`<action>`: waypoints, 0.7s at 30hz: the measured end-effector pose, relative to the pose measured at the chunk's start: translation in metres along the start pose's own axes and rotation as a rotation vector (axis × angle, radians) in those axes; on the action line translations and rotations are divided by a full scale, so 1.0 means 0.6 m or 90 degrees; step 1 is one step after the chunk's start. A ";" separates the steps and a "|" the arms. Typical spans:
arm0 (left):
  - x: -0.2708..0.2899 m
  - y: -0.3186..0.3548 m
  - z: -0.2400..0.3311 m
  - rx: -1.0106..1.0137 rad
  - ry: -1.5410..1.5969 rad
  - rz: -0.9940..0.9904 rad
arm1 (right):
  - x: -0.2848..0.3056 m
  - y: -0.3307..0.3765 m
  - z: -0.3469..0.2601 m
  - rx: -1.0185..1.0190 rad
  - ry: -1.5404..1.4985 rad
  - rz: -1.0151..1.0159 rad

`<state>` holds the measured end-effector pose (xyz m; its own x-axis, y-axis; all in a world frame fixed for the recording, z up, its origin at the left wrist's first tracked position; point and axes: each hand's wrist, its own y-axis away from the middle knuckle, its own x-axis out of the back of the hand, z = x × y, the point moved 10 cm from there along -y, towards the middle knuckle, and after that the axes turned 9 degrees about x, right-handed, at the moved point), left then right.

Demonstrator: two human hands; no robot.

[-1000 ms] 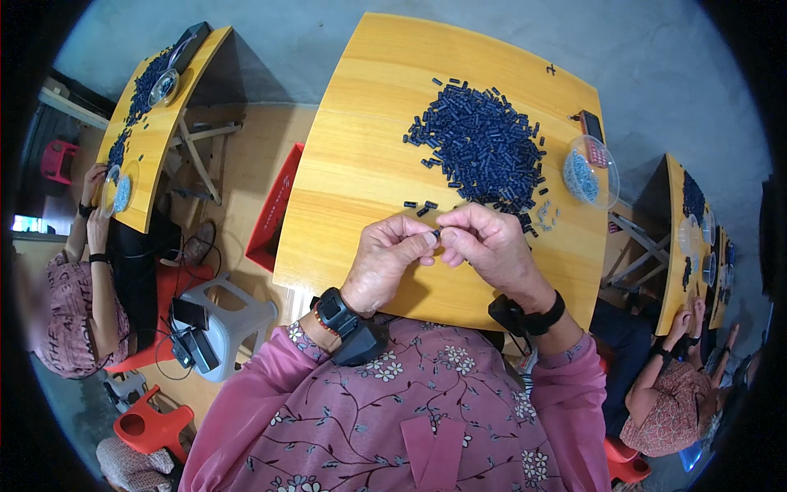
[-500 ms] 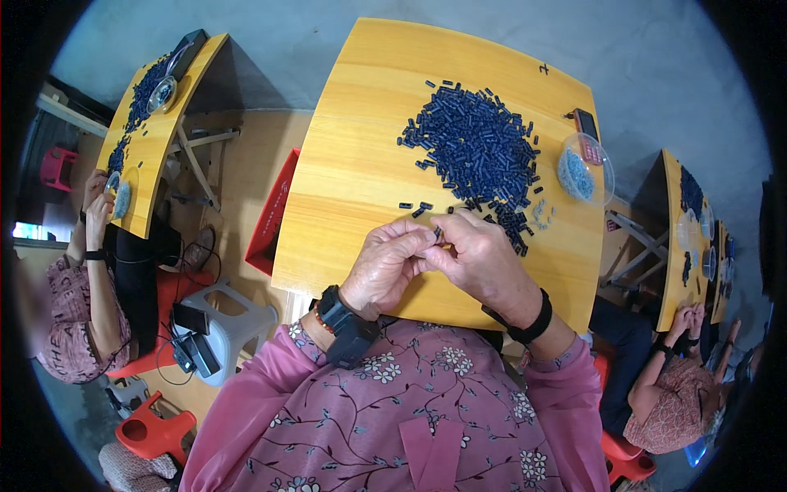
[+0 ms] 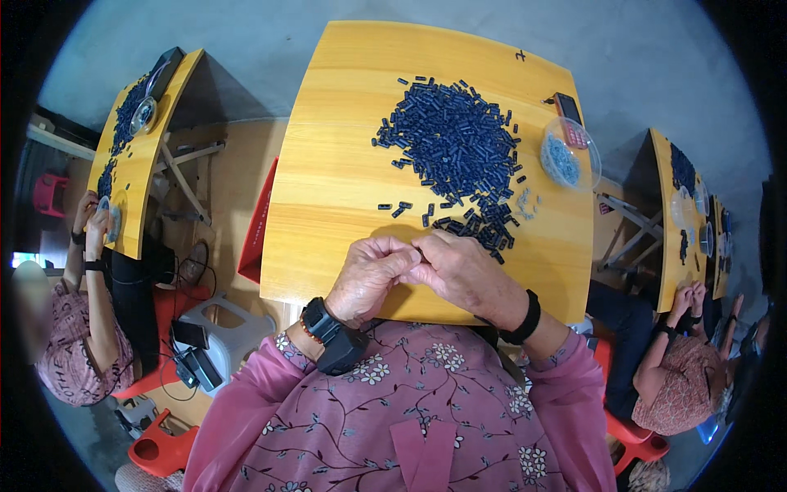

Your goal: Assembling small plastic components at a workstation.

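My left hand (image 3: pixel 369 275) and my right hand (image 3: pixel 473 272) meet over the table's near edge, fingertips pinched together. Between them only a dark speck of a small piece shows; the fingers cover the rest. Just beyond my hands lies a heap of small dark blue tube-shaped plastic pieces (image 3: pixel 451 135), with several strays on its near side. Right of the heap, a few tiny pale clear bits (image 3: pixel 527 203) are scattered. A clear round plastic bowl (image 3: pixel 587 176) at the table's right side holds many tiny light blue pieces (image 3: pixel 560 161).
The yellow wooden table (image 3: pixel 320 189) carries a dark device with red keys (image 3: pixel 567 108) at its right edge, beside the bowl. A red bin (image 3: pixel 261 221) stands against the left side. Co-workers sit at similar tables to both sides, and a grey stool (image 3: pixel 234 336) stands at the left.
The view has shifted, so the table and heap sit slightly further left. My hands stay pinched together; the small dark piece, visible between the fingertips before, is now almost covered.
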<state>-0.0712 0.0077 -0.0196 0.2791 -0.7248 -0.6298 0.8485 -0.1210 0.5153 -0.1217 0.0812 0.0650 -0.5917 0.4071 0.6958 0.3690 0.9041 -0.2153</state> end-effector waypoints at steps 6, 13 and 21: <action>-0.001 -0.005 0.003 -0.035 -0.046 -0.001 | -0.010 0.004 0.002 -0.018 0.078 -0.036; 0.011 -0.006 -0.002 -0.069 -0.065 0.024 | -0.011 0.007 -0.013 0.028 0.144 -0.005; 0.004 0.006 0.007 -0.048 -0.037 -0.015 | -0.010 0.009 -0.024 0.062 0.136 0.055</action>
<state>-0.0695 0.0028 -0.0167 0.2337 -0.7608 -0.6055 0.8866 -0.0890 0.4540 -0.1057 0.0818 0.0694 -0.3923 0.4558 0.7989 0.3344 0.8798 -0.3378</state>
